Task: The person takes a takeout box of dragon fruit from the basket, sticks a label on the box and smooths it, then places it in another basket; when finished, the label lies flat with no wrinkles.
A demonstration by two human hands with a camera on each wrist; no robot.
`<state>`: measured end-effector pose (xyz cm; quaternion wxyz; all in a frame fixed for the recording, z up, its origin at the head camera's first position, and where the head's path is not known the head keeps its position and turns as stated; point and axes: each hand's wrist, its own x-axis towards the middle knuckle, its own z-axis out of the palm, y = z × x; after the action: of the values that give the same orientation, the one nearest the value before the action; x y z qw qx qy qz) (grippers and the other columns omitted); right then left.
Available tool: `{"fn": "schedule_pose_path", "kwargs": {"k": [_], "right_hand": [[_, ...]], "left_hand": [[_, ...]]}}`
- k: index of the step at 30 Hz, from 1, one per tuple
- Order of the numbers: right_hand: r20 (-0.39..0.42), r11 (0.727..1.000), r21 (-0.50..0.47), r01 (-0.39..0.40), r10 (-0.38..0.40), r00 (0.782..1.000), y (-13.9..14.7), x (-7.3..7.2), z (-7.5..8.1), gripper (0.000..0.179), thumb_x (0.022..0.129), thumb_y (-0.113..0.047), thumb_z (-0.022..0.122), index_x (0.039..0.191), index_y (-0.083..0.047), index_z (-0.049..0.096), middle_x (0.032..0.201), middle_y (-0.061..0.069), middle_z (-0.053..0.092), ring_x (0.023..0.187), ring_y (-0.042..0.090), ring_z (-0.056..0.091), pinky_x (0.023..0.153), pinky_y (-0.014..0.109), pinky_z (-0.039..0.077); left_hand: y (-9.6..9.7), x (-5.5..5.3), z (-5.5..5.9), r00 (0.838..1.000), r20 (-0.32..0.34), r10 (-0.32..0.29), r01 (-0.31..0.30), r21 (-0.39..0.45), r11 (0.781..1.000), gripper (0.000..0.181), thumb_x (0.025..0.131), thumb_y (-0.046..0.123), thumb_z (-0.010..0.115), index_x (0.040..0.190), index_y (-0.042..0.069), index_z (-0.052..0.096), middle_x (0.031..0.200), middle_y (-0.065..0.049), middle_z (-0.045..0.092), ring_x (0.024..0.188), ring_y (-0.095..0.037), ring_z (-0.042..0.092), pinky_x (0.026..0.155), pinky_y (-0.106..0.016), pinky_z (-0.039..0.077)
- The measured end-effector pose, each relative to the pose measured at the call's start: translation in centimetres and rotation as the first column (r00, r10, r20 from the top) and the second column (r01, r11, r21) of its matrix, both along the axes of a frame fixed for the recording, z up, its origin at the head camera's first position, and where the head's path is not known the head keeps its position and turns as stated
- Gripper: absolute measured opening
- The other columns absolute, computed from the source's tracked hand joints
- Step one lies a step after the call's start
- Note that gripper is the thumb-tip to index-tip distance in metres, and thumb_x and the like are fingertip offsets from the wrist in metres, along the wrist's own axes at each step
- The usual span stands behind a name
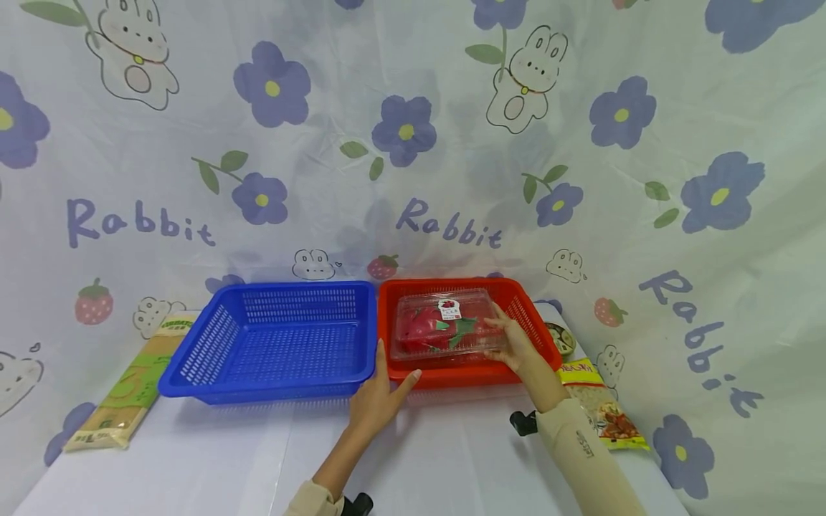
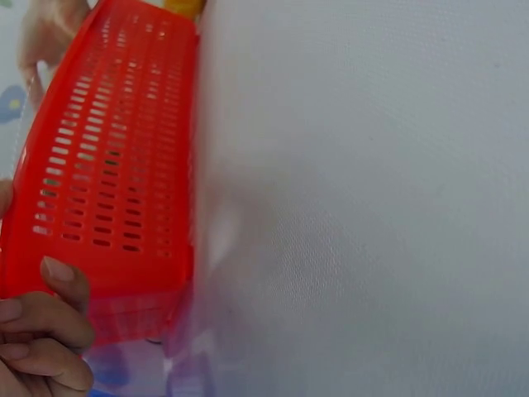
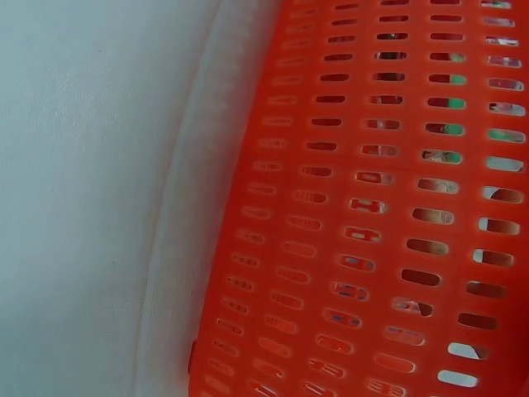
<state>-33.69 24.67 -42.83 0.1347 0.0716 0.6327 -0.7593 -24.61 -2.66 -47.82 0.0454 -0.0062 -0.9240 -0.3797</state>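
In the head view a clear plastic box of dragon fruit (image 1: 429, 326), with a white label on its lid, sits within the red basket (image 1: 445, 378). My right hand (image 1: 514, 346) grips the box's right end, fingers over the lid's edge and thumb low at the near side. At the basket's near left corner, my left hand (image 1: 376, 398) holds the rim between thumb and fingers. Curled fingers (image 2: 50, 327) show beside that corner in the left wrist view. The right wrist view shows the slotted basket wall (image 3: 347, 215), with bits of green and pink behind it; my right hand is mostly hidden.
A blue basket (image 1: 267, 393) stands to the left of the red one. Farther left lies a long green and tan packet (image 1: 132, 383). On the right are a yellow food bag (image 1: 600, 408) and a round can (image 1: 561, 338). A patterned curtain (image 1: 335, 179) hangs behind.
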Motion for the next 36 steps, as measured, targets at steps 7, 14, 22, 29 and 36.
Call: {"fn": "schedule_pose_path", "kwargs": {"k": [7, 14, 22, 29, 36], "right_hand": [[0.01, 1.0, 0.004, -0.002, 0.002, 1.0, -0.2, -0.13, 0.02, 0.065, 0.103, -0.025, 0.044, 0.16, -0.035, 0.014, 0.147, 0.022, 0.041, 0.081, 0.025, 0.062, 0.059, 0.025, 0.054], [0.014, 0.999, 0.035, -0.011, 0.011, 1.0, -0.22, -0.42, -0.35, 0.065, 0.102, -0.027, 0.047, 0.16, -0.034, 0.017, 0.145, 0.022, 0.039, 0.078, 0.023, 0.063, 0.059, 0.025, 0.054], [0.03, 0.998, 0.059, -0.008, 0.007, 1.0, -0.29, -0.72, -0.46, 0.065, 0.101, -0.027, 0.047, 0.159, -0.037, 0.019, 0.143, 0.022, 0.04, 0.077, 0.024, 0.06, 0.061, 0.026, 0.054], [0.052, 0.995, 0.09, -0.03, 0.025, 0.998, -0.17, -0.82, -0.31, 0.067, 0.1, -0.026, 0.047, 0.158, -0.04, 0.017, 0.152, 0.018, 0.03, 0.106, 0.035, 0.051, 0.068, 0.03, 0.056], [0.043, 0.985, 0.151, -0.08, 0.074, 0.996, 0.2, -0.6, -0.46, 0.07, 0.101, -0.027, 0.046, 0.159, -0.038, 0.009, 0.144, 0.026, 0.036, 0.09, 0.029, 0.059, 0.072, 0.033, 0.057]], "left_hand": [[0.01, -0.01, 0.23, 1.0, 0.008, -0.006, 0.006, 0.001, 1.0, 0.105, 0.088, 0.069, 0.055, 0.161, 0.014, 0.003, 0.067, -0.005, 0.046, 0.07, -0.023, 0.056, 0.061, -0.034, 0.045], [-0.08, 0.07, 0.21, 1.0, 0.005, -0.006, 0.006, -0.004, 1.0, 0.105, 0.088, 0.068, 0.056, 0.161, 0.014, 0.004, 0.068, -0.005, 0.046, 0.07, -0.023, 0.056, 0.059, -0.034, 0.044], [-0.07, 0.1, 0.21, 1.0, -0.004, -0.007, 0.007, -0.004, 1.0, 0.105, 0.088, 0.068, 0.056, 0.161, 0.013, 0.004, 0.072, -0.004, 0.05, 0.072, -0.024, 0.057, 0.061, -0.035, 0.047], [0.01, 0.08, 0.11, 1.0, -0.026, -0.005, 0.005, 0.005, 1.0, 0.104, 0.089, 0.067, 0.057, 0.161, 0.012, 0.006, 0.089, -0.012, 0.062, 0.084, -0.032, 0.064, 0.071, -0.047, 0.053], [0.01, 0.21, 0.04, 1.0, -0.024, -0.004, 0.004, 0.013, 1.0, 0.103, 0.089, 0.066, 0.058, 0.161, 0.012, 0.007, 0.104, -0.018, 0.066, 0.096, -0.038, 0.066, 0.078, -0.054, 0.053]]}}
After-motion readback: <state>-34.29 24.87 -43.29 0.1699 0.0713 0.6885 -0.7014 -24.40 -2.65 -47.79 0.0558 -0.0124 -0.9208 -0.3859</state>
